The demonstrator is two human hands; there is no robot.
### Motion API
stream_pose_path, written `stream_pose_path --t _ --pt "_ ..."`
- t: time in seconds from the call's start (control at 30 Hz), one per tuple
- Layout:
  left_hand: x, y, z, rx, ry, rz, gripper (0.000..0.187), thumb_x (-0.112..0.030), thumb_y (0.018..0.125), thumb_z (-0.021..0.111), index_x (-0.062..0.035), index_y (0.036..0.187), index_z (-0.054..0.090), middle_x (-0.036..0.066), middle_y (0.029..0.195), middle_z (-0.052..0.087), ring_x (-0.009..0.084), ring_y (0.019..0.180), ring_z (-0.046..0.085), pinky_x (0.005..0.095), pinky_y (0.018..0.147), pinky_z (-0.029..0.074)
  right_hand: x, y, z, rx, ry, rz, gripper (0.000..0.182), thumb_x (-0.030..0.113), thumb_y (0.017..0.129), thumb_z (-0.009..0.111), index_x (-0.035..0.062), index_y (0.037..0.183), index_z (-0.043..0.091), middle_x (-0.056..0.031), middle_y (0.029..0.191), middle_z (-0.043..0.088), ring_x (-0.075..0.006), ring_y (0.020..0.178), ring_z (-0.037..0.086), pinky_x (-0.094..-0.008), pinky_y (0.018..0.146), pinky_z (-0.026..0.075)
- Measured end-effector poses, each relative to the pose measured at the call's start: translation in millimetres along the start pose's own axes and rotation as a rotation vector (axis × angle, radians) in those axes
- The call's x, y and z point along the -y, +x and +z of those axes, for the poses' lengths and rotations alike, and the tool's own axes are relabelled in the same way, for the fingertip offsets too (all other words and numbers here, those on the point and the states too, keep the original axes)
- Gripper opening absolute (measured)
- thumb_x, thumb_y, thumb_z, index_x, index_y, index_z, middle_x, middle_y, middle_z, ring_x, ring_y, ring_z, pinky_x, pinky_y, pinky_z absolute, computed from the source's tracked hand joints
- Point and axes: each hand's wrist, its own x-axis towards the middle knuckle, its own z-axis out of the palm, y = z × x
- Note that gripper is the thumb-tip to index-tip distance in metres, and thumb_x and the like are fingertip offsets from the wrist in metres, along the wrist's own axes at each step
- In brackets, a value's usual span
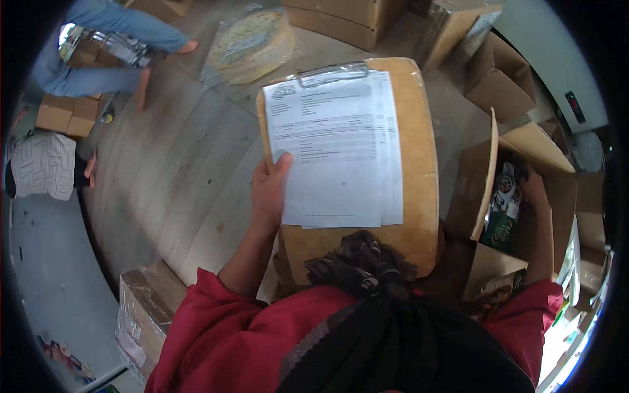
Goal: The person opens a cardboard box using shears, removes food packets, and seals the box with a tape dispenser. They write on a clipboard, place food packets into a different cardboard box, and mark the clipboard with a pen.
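My left hand (268,193) grips the left edge of a wooden clipboard (416,164), thumb on top of the printed papers (334,177). A metal clip (334,75) pins the sheets at the board's upper end. My right hand (536,188) reaches into an open cardboard box (475,177) on the right. Its fingers are bent beside dark printed packages (508,187), and their tips are hidden. A green package (500,226) lies lower in the same box. The knotted end of a dark scarf (363,262) rests over the clipboard's lower edge.
A bagged round yellowish item (252,42) lies on the wooden floor (190,150). Cartons stand at the back (344,19) and right (498,78). A plastic-wrapped carton (147,308) is at lower left. Another person's legs in jeans (124,29) and a patterned garment (46,167) show at left.
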Motion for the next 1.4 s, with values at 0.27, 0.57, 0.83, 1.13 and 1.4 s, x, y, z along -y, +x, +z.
stream_pose_path --t 0.27,0.57,0.83,1.13,1.4 --pt "19 7 -27 0.002 0.359 0.22 0.03 -0.02 0.091 0.043 0.0052 0.097 0.058 0.013 0.092 0.059 0.017 0.083 0.055 0.0283 0.074 0.045 -18 5 -1 -0.084 -0.152 -0.107 0.045 0.028 0.079 0.056 0.0034 0.116 0.051 -0.0214 0.11 0.056 -0.0367 0.102 0.053 -0.0413 0.087 0.042" --pt "5 -7 6 -0.02 0.058 -0.115 0.047 -0.035 0.093 0.037 0.0035 0.119 0.043 0.012 0.109 0.05 0.0203 0.099 0.051 0.0314 0.085 0.04 6 -10 -15 -0.082 -0.183 0.051 0.043 0.034 0.077 0.061 0.0155 0.115 0.054 -0.0148 0.105 0.06 -0.0299 0.098 0.058 -0.0422 0.083 0.046" --pt "-1 -14 17 -0.02 0.069 -0.158 0.046 -0.036 0.094 0.036 0.0035 0.116 0.044 0.012 0.108 0.051 0.0192 0.097 0.051 0.0316 0.084 0.041 10 -11 -17 -0.032 -0.249 0.109 0.043 0.035 0.076 0.061 0.0162 0.115 0.056 -0.0136 0.102 0.062 -0.0286 0.096 0.059 -0.0403 0.082 0.047" --pt "3 -9 10 -0.031 0.115 -0.103 0.053 -0.036 0.09 0.042 0.008 0.119 0.039 0.018 0.111 0.047 0.0245 0.099 0.051 0.0349 0.083 0.042 15 -14 -20 -0.072 -0.238 0.09 0.042 0.034 0.076 0.061 0.0117 0.112 0.057 -0.0148 0.101 0.062 -0.03 0.095 0.059 -0.0409 0.083 0.046" --pt "14 -1 6 -0.036 0.086 -0.045 0.048 -0.033 0.09 0.042 0.0091 0.113 0.046 0.019 0.107 0.051 0.0238 0.094 0.053 0.0338 0.078 0.044 -4 -11 -19 -0.054 -0.215 0.071 0.043 0.03 0.074 0.06 0.0064 0.11 0.056 -0.0182 0.101 0.061 -0.0325 0.096 0.058 -0.0419 0.083 0.046"
